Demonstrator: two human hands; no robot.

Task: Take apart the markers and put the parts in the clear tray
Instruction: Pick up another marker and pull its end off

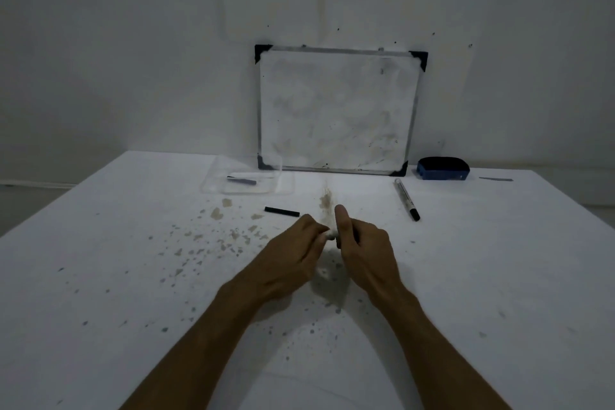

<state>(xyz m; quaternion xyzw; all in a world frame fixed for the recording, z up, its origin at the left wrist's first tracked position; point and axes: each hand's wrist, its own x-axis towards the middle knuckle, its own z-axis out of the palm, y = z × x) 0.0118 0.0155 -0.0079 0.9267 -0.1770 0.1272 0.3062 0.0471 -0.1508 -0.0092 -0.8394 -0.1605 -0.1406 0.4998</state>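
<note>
My left hand (293, 253) and my right hand (362, 243) meet above the middle of the table, both pinching a white marker body (331, 226) held upright between them; most of it is hidden by my fingers. A black marker cap (282, 211) lies on the table just beyond my left hand. A whole marker (406, 199) with a black cap lies to the right. The clear tray (216, 188) stands at the back, left of centre, with a dark marker part (242, 180) inside it.
A small whiteboard (336, 110) leans on the wall behind the table. A blue eraser (443, 168) sits at its right, and a thin dark strip (496, 179) lies further right. The white table (133, 276) is speckled with stains.
</note>
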